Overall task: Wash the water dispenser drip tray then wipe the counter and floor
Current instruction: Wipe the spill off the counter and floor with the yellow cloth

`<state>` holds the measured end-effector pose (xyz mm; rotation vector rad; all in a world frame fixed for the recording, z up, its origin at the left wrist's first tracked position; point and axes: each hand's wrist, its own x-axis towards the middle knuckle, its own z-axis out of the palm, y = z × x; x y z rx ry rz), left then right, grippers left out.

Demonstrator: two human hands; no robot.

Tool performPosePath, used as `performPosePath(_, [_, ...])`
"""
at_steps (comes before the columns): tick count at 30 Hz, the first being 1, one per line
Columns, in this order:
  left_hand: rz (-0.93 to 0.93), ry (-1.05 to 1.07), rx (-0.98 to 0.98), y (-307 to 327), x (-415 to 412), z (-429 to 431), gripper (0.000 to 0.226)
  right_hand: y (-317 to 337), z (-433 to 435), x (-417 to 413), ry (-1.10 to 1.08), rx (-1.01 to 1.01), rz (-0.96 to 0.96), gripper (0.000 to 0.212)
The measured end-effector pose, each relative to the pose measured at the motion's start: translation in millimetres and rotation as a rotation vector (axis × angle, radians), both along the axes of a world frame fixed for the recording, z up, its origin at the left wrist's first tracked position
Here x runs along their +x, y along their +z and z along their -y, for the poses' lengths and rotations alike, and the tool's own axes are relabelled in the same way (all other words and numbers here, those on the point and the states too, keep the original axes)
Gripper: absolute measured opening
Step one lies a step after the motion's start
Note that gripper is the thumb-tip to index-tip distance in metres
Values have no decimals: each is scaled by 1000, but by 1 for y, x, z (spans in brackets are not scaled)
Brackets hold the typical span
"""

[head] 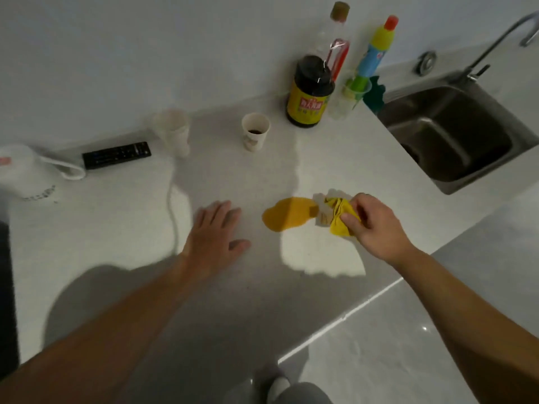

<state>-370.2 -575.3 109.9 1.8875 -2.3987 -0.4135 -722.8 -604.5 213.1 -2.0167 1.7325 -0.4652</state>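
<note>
An orange-yellow puddle lies on the white counter, near its front edge. My right hand pinches a bunched yellow cloth that touches the puddle's right end; part of the cloth looks pale and soaked. My left hand rests flat on the counter, fingers spread, just left of the puddle and holding nothing. No drip tray is in view.
A steel sink with a tap sits at the right. At the back stand a dark sauce bottle, a clear bottle, a cleaner bottle, and two paper cups. A remote, white kettle and cord lie left. Grey floor tiles lie below.
</note>
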Motion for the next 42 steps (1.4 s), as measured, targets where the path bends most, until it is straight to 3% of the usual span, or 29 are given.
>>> performPosePath(3, [-4,24,2,-11,-10,13,85,-26,21,-25,86,58,-248,24])
performPosePath(6, [0,19,-32,-23,-10,14,83,-56,20,-27,117,101,-332,29])
performPosePath(11, [40,39,-69,-30,-12,19,85,-100,6,-15,13,-64,-572,45])
performPosePath(18, [46,85,-76,-27,-16,19,89,-107,63,-23,208,-75,-557,62])
performPosePath(25, [63,100,-56,-33,-12,23,91,-112,123,-11,592,-62,-498,67])
performPosePath(32, [72,101,-2,-31,-13,21,91,-116,50,-15,576,1,-527,68])
performPosePath(37, [46,93,-3,-25,-14,20,89,-108,59,-24,696,-30,-610,73])
performPosePath(42, [8,92,-33,-25,-13,20,79,-123,71,10,532,47,-591,79])
